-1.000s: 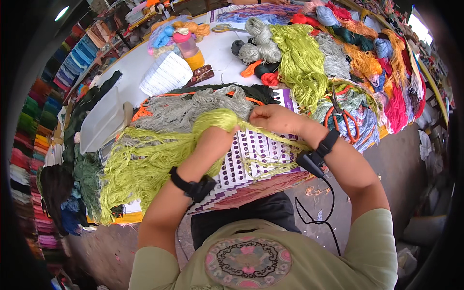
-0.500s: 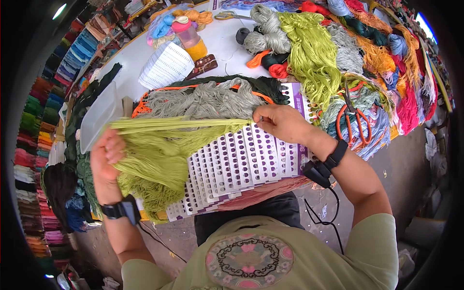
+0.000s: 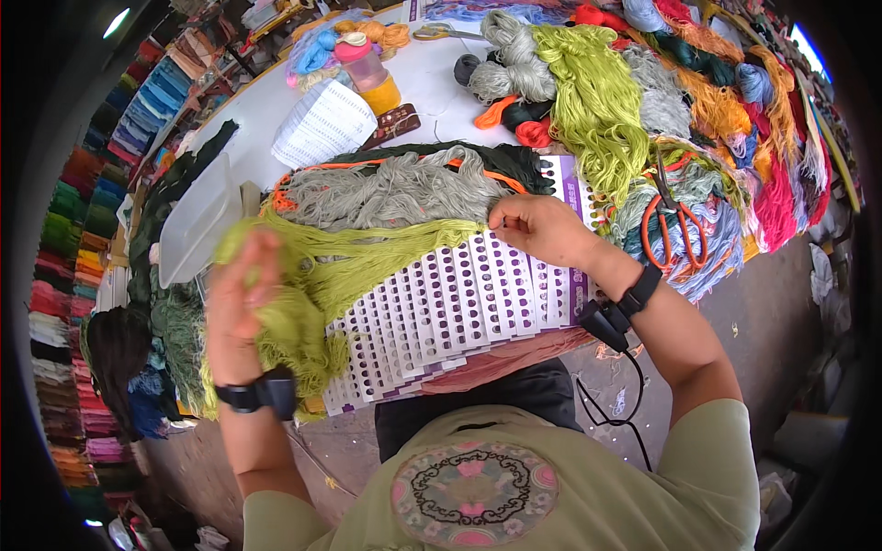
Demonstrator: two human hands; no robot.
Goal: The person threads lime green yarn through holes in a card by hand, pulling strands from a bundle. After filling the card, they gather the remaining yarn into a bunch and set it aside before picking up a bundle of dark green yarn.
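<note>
A bundle of yellow-green thread [image 3: 358,262] stretches over a fanned stack of white cards [image 3: 441,312] with rows of dark holes. My right hand [image 3: 544,231] pinches the bundle's narrow end near the cards' upper right part. At the bundle's loose, wide end is my left hand [image 3: 237,303], smeared by motion against the thread; whether its fingers grip any strands is not clear. Just beyond lies a grey thread bundle [image 3: 395,193], with orange thread [image 3: 501,177] and dark green thread [image 3: 524,165] along its far side.
Left of the bundles stands a translucent plastic tray [image 3: 197,220]. Farther back are a written sheet [image 3: 323,127], a pink-lidded bottle [image 3: 363,64] and a dark red phone-like object [image 3: 392,126]. Orange-handled scissors [image 3: 673,230] rest on thread at right, near a heap of yellow-green skeins [image 3: 593,92].
My left hand has moved right and inward, and the stretched thread has slackened and bunched around it. My right hand keeps its pinch at nearly the same spot.
</note>
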